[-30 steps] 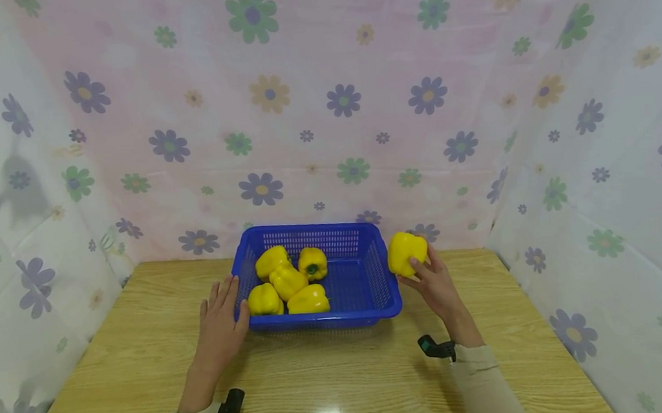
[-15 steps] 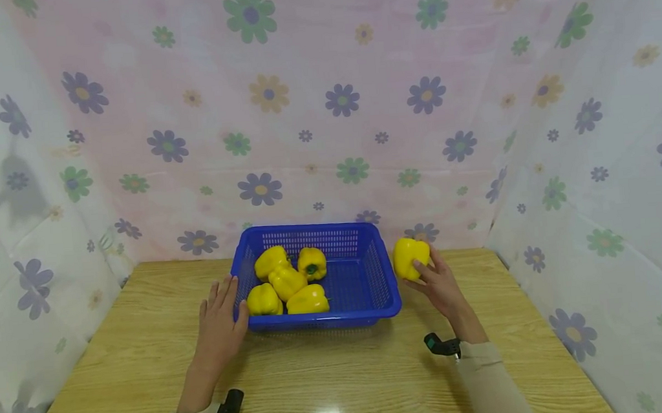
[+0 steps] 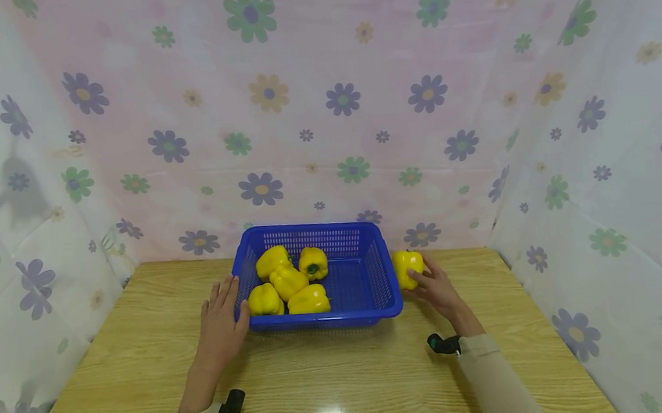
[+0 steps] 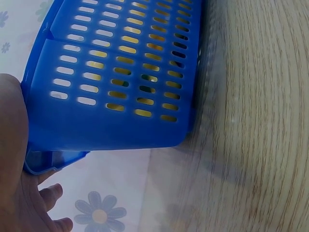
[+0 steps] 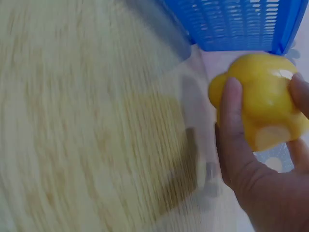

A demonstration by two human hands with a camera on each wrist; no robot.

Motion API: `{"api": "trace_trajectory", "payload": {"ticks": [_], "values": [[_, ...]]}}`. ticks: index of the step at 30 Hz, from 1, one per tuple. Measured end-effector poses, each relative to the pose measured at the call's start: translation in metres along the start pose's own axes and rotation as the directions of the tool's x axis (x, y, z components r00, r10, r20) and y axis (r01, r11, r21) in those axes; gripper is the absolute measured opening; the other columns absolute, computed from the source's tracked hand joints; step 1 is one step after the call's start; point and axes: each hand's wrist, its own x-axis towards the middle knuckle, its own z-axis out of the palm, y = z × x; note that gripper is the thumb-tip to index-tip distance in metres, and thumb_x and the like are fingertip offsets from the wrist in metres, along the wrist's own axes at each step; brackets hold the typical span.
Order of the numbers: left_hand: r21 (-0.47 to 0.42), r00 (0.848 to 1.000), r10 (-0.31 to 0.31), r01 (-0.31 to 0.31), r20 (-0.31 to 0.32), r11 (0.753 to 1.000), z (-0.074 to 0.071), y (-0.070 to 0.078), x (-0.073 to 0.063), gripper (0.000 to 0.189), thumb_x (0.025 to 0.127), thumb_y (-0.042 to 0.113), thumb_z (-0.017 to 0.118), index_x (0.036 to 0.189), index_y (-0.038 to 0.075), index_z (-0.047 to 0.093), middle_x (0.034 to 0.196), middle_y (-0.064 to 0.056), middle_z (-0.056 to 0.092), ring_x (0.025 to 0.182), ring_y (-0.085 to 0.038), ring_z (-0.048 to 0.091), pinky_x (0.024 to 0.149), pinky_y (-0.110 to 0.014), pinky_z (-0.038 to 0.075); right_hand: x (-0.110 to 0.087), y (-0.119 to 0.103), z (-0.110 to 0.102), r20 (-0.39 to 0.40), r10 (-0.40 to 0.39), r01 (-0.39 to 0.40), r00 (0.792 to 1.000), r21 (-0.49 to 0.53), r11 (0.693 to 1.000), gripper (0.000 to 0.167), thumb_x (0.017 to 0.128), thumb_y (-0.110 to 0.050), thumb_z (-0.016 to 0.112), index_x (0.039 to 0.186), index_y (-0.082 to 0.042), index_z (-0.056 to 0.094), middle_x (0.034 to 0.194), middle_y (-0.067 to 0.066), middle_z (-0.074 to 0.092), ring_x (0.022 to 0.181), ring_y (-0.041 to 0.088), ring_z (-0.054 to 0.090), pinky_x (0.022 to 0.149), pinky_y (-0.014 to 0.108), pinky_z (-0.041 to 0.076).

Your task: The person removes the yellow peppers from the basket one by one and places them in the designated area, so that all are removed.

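A blue plastic basket (image 3: 350, 284) with slotted walls stands on the wooden table. Several yellow bell peppers (image 3: 287, 281) lie together in its left half. My left hand (image 3: 219, 325) rests on the basket's left rim with its fingers fairly straight. In the left wrist view, part of that hand (image 4: 17, 188) shows at the rim beside the slotted wall. Just outside the basket's right end, my right hand (image 3: 440, 294) grips another yellow bell pepper (image 3: 406, 268). The right wrist view shows this bell pepper (image 5: 263, 96) between the thumb and fingers, its shadow falling on the tabletop.
The wood-grain table (image 3: 321, 376) extends in front of the basket and to both sides. A flower-printed cloth (image 3: 328, 168) hangs close behind the basket, with more of it on the left and right.
The right hand has moved the bell pepper slightly right, then lowered it toward the table beside the basket. The left hand and the basket have stayed in place.
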Motion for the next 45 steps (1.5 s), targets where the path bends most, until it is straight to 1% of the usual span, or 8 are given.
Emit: {"api": "trace_trajectory", "payload": {"ticks": [4, 9, 16, 20, 27, 35, 39, 45], "values": [[-0.001, 1.0, 0.002, -0.002, -0.003, 1.0, 0.0, 0.0, 0.0, 0.058, 0.108, 0.023, 0.044, 0.158, -0.002, 0.031, 0.165, -0.023, 0.026, 0.153, -0.049, 0.012, 0.115, -0.075, 0.01, 0.002, 0.003, -0.002, 0.029, 0.008, -0.007, 1.0, -0.033, 0.999, 0.066, 0.108, -0.018, 0.051, 0.164, -0.013, 0.017, 0.143, 0.03, 0.042, 0.103, 0.018, 0.067, 0.093, 0.042, 0.058], [-0.002, 1.0, 0.0, 0.0, -0.006, 1.0, 0.0, 0.0, 0.0, 0.058, 0.108, 0.023, 0.045, 0.158, -0.002, 0.031, 0.165, -0.023, 0.026, 0.153, -0.05, 0.012, 0.115, -0.075, 0.01, 0.004, 0.003, -0.001, 0.029, 0.022, -0.02, 0.999, -0.06, 0.998, 0.068, 0.107, -0.018, 0.053, 0.165, -0.014, 0.017, 0.142, 0.032, 0.044, 0.1, 0.019, 0.068, 0.091, 0.041, 0.059], [-0.002, 1.0, -0.003, 0.003, -0.007, 1.0, 0.001, -0.001, 0.0, 0.057, 0.108, 0.022, 0.045, 0.158, -0.002, 0.031, 0.165, -0.023, 0.026, 0.153, -0.05, 0.013, 0.115, -0.075, 0.011, 0.008, 0.001, -0.001, 0.032, 0.035, -0.031, 0.999, -0.098, 0.995, 0.069, 0.106, -0.016, 0.054, 0.164, -0.014, 0.017, 0.142, 0.035, 0.042, 0.102, 0.024, 0.068, 0.093, 0.047, 0.057], [0.002, 1.0, -0.003, 0.003, -0.011, 1.0, 0.001, -0.001, 0.0, 0.057, 0.108, 0.022, 0.044, 0.158, -0.002, 0.031, 0.165, -0.023, 0.026, 0.152, -0.051, 0.015, 0.115, -0.075, 0.012, 0.012, -0.001, 0.001, 0.026, 0.046, -0.042, 0.999, -0.141, 0.989, 0.069, 0.106, -0.016, 0.056, 0.164, -0.015, 0.019, 0.144, 0.036, 0.041, 0.105, 0.029, 0.067, 0.093, 0.049, 0.057], [0.002, 1.0, 0.002, -0.002, -0.012, 1.0, 0.001, -0.001, 0.0, 0.057, 0.108, 0.022, 0.044, 0.157, -0.003, 0.032, 0.165, -0.023, 0.026, 0.152, -0.051, 0.015, 0.115, -0.075, 0.012, 0.015, -0.009, 0.005, 0.029, 0.061, -0.054, 0.998, -0.2, 0.978, 0.07, 0.106, -0.014, 0.055, 0.164, -0.011, 0.016, 0.144, 0.039, 0.04, 0.107, 0.031, 0.066, 0.092, 0.051, 0.057], [-0.022, 1.0, -0.003, 0.003, -0.012, 1.0, 0.0, 0.0, 0.0, 0.057, 0.108, 0.022, 0.043, 0.158, -0.002, 0.031, 0.166, -0.023, 0.025, 0.153, -0.05, 0.013, 0.115, -0.075, 0.01, 0.02, -0.021, 0.008, 0.035, 0.097, -0.083, 0.995, -0.291, 0.953, 0.069, 0.105, -0.008, 0.054, 0.164, -0.007, 0.018, 0.149, 0.039, 0.038, 0.118, 0.043, 0.061, 0.088, 0.05, 0.059], [-0.027, 1.0, -0.01, 0.01, -0.003, 1.0, 0.0, 0.0, 0.0, 0.058, 0.108, 0.023, 0.043, 0.159, -0.001, 0.03, 0.166, -0.022, 0.023, 0.154, -0.049, 0.01, 0.116, -0.074, 0.009, 0.024, -0.027, 0.009, 0.046, 0.139, -0.117, 0.989, -0.317, 0.941, 0.07, 0.105, -0.007, 0.053, 0.164, -0.007, 0.016, 0.15, 0.039, 0.036, 0.122, 0.047, 0.058, 0.09, 0.053, 0.058], [-0.031, 1.0, -0.015, 0.015, 0.003, 0.999, 0.0, 0.001, 0.0, 0.058, 0.108, 0.023, 0.043, 0.159, -0.002, 0.029, 0.166, -0.022, 0.024, 0.154, -0.049, 0.01, 0.116, -0.074, 0.009, 0.03, -0.033, 0.006, 0.071, 0.197, -0.158, 0.978, -0.372, 0.915, 0.067, 0.106, -0.008, 0.051, 0.163, -0.006, 0.017, 0.147, 0.039, 0.039, 0.115, 0.042, 0.062, 0.094, 0.057, 0.055]]}}
